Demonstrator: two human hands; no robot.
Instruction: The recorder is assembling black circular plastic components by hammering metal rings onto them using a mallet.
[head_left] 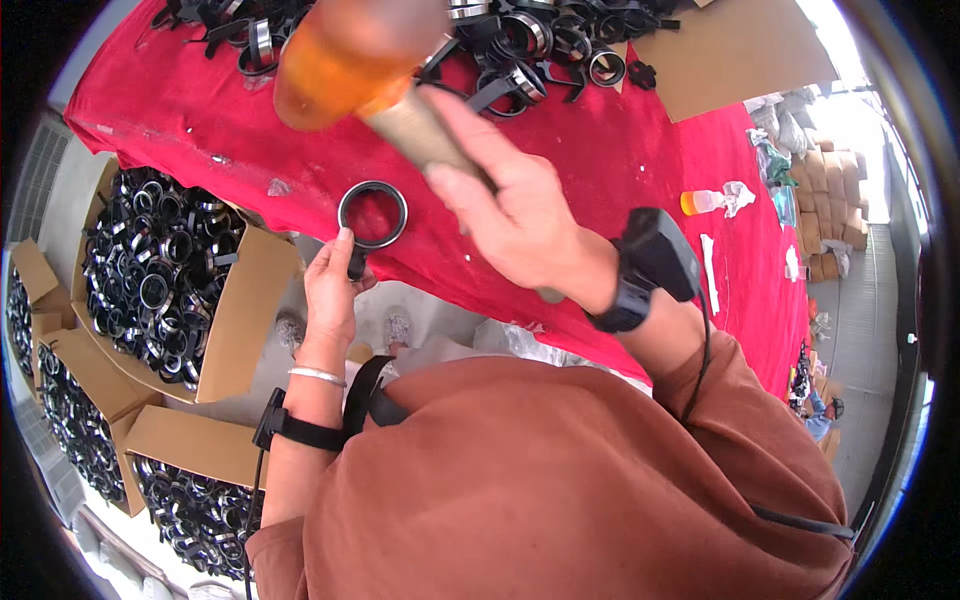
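A black ring with a silver metal band and a short black handle (357, 262) is held by its handle in my left hand (330, 292), fingers closed, at the near edge of the red cloth-covered table (610, 170). My right hand (520, 225) grips the shaft of a mallet (425, 130). Its see-through orange head is blurred and raised in front of the far left part of the table, up and left of my right hand. The mallet head and the ring are apart in the picture.
Similar black rings (520, 45) lie heaped along the far side beside a flat cardboard piece (735, 60). An orange-tipped object (703, 202) lies right. Cardboard boxes (255, 315) full of rings stand left on the floor. Far right are stacked brown packages (830, 190) and another person (822, 412).
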